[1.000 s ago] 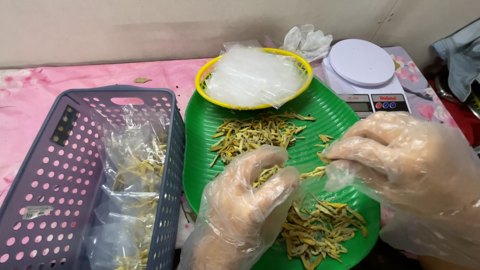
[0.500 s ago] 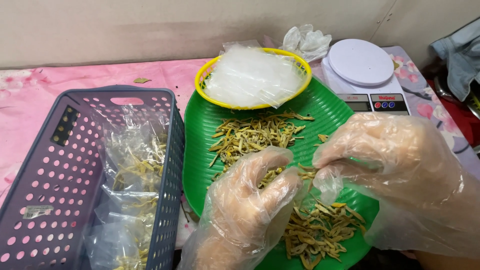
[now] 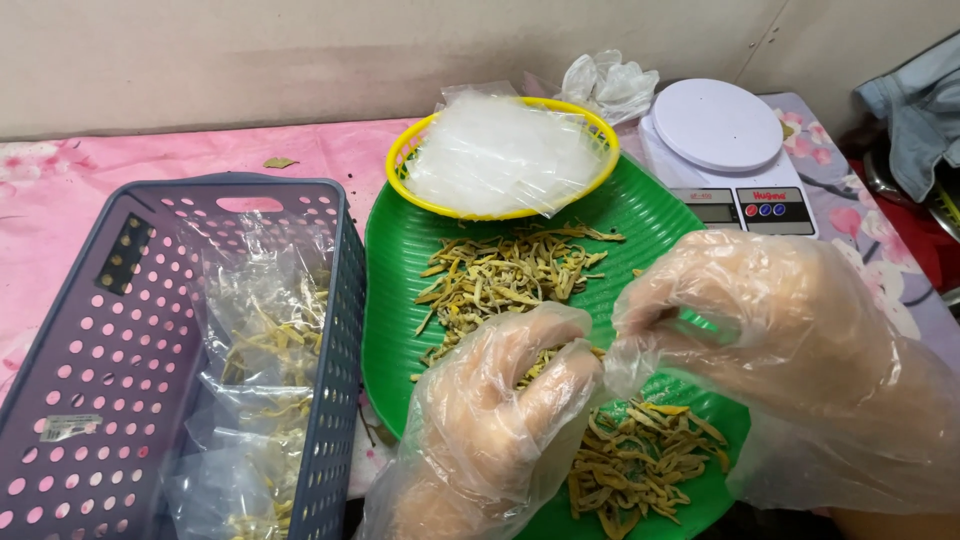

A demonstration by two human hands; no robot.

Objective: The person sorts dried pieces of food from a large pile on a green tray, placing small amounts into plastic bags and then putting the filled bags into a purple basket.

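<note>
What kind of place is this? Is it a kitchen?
Probably a small home packing table rather than a kitchen: a white scale, a green tray of dried yellow strips, and a purple basket holding filled clear bags.

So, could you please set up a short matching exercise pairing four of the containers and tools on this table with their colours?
Things:
1. perforated basket
2. leaf-shaped tray
3. round basket
4. kitchen scale

Colours:
a. white
b. yellow
c. grey-blue
d. green

Pairs: 1-c, 2-d, 3-b, 4-a
</note>
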